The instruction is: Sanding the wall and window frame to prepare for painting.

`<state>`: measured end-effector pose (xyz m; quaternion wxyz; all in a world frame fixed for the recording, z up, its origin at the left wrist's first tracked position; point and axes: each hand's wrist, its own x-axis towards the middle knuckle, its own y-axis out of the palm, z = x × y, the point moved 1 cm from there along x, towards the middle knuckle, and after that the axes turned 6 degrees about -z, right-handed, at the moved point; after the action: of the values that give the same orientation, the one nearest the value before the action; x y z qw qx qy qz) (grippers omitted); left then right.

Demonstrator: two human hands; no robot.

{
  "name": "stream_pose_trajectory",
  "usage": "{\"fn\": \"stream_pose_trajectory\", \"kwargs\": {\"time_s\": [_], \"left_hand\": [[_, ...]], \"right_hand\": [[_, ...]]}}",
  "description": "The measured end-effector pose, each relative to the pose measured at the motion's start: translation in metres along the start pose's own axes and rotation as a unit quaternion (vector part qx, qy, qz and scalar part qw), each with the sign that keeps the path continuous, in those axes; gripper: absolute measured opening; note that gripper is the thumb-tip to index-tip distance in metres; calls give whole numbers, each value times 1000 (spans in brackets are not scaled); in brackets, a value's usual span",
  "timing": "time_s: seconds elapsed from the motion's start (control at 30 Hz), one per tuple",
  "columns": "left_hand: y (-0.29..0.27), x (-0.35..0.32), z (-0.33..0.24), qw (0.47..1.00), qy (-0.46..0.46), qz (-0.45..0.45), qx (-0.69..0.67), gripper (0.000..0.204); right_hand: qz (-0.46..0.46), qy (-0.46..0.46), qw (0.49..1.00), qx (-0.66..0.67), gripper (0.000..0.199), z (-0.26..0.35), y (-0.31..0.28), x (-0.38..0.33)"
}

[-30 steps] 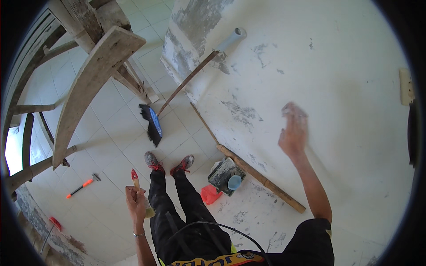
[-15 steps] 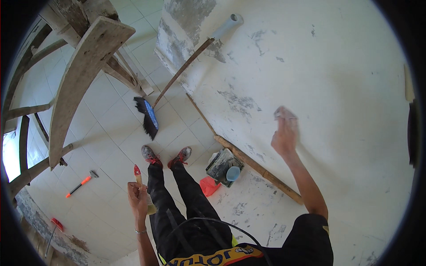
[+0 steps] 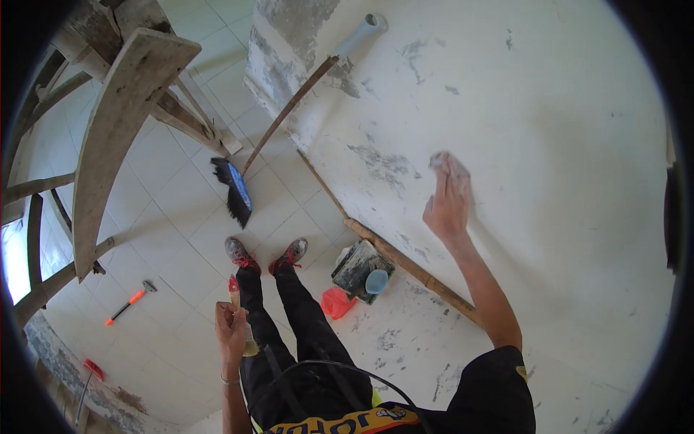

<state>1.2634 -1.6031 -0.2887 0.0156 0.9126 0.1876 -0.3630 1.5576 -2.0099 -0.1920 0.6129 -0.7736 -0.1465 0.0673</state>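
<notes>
Holding a wad (image 3: 437, 160) to the mostly white wall (image 3: 557, 210), right hand (image 3: 450, 204) has fingers together; left hand (image 3: 230, 331) clamps a brush (image 3: 234, 287); grey patches (image 3: 384, 166) remain.

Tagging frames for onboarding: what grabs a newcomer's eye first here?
The right hand holds a pale crumpled wad against the patchy white wall, right of centre. Lower left of centre, the left hand grips a red-ended brush. Upper left, a big curved wooden plank looms over the tiled floor.
</notes>
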Motion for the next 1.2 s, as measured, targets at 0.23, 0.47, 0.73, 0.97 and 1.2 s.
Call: {"fn": "stream_pose_trajectory", "kwargs": {"time_s": [0.23, 0.47, 0.73, 0.97, 1.2], "left_hand": [[14, 12, -4, 1000, 1, 22, 9, 11], [-7, 16, 14, 1000, -5, 13, 27, 12], [-3, 15, -2, 998, 20, 26, 48, 11], [-10, 15, -19, 997, 52, 22, 49, 11], [-7, 30, -55, 987, 152, 54, 6, 14]], "right_hand": [[46, -27, 996, -70, 83, -27, 35, -41], [53, 77, 992, -79, 81, -46, -49, -79], [-2, 70, 991, -113, 68, -44, -41, -63], [4, 99, 992, -78, 62, -62, -53, -98], [-148, 156, 977, -11, 55, -75, -180, -133]]}}
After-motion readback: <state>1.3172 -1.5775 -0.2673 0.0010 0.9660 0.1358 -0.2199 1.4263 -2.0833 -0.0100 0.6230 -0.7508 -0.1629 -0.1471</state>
